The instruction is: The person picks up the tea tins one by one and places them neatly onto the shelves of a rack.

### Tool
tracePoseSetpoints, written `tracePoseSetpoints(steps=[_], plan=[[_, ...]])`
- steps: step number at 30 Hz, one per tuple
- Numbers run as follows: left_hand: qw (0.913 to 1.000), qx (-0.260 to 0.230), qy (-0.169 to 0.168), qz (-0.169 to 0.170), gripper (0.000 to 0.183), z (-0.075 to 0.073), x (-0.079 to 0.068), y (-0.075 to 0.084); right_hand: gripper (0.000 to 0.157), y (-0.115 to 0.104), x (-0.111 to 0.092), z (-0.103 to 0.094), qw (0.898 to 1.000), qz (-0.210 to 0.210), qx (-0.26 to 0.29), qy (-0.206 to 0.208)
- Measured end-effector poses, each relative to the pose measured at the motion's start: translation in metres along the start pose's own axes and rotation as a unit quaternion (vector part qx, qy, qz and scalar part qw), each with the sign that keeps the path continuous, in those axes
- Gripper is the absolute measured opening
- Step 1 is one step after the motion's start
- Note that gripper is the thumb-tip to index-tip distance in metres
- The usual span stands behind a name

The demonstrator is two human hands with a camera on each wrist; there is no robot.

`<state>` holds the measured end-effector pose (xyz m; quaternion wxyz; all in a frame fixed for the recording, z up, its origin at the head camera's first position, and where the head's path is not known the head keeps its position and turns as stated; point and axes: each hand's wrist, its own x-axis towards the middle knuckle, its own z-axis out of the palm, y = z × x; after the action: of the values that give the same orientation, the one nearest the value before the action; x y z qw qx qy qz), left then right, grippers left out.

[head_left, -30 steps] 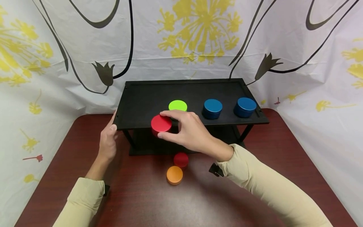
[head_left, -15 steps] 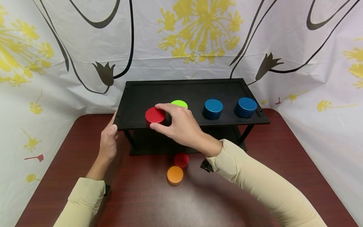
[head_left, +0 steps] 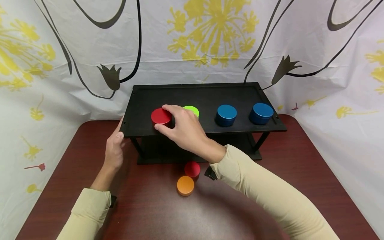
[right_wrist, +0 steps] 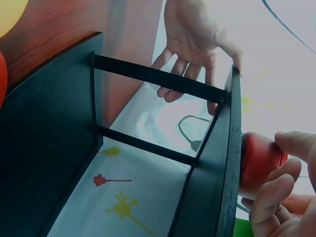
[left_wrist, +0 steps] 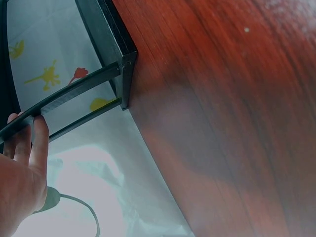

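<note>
In the head view my right hand [head_left: 189, 131] holds a round red tin [head_left: 160, 115] by its side, thumb at the near side and fingers at the far side. The tin is upright at the top board of a black two-tier shelf [head_left: 162, 95], left of a lime-green tin [head_left: 192, 109] partly hidden by the hand. The right wrist view shows the red tin's base right at the board. My left hand [head_left: 114, 151] grips the board's front left corner, its thumb at the edge and its fingers by the side struts.
Two blue tins [head_left: 226, 115] [head_left: 261, 113] stand on the top board to the right. On the brown table [head_left: 144, 206], a second red tin [head_left: 192, 169] and an orange tin [head_left: 185, 185] sit before the shelf. A patterned white cloth [head_left: 168, 71] hangs behind.
My right hand has carried the red tin left and back, from the shelf's front edge to over the top board. My left hand has stayed at the corner.
</note>
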<state>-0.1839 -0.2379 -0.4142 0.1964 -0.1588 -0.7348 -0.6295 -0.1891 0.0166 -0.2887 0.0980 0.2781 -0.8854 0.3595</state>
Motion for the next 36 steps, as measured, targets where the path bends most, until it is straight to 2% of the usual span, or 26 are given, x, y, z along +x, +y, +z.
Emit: tracePoseSetpoints(steps=[6, 17, 26, 36], plan=[[0.9999, -0.015, 0.003, 0.002, 0.052, 0.001, 0.0, 0.0, 0.058, -0.002, 0.002, 0.005, 1.0, 0.018, -0.006, 0.007], [0.9999, -0.013, 0.004, 0.003, 0.052, 0.002, 0.0, 0.002, 0.059, -0.003, 0.004, 0.008, 1.0, 0.023, -0.019, 0.0], [0.9993, -0.036, 0.006, 0.004, 0.051, 0.003, -0.001, 0.003, 0.059, -0.004, 0.006, 0.013, 0.999, 0.036, -0.018, 0.001], [0.9989, -0.046, 0.007, 0.007, 0.05, 0.003, -0.001, 0.002, 0.053, -0.005, 0.007, 0.017, 0.999, 0.02, -0.029, 0.011]])
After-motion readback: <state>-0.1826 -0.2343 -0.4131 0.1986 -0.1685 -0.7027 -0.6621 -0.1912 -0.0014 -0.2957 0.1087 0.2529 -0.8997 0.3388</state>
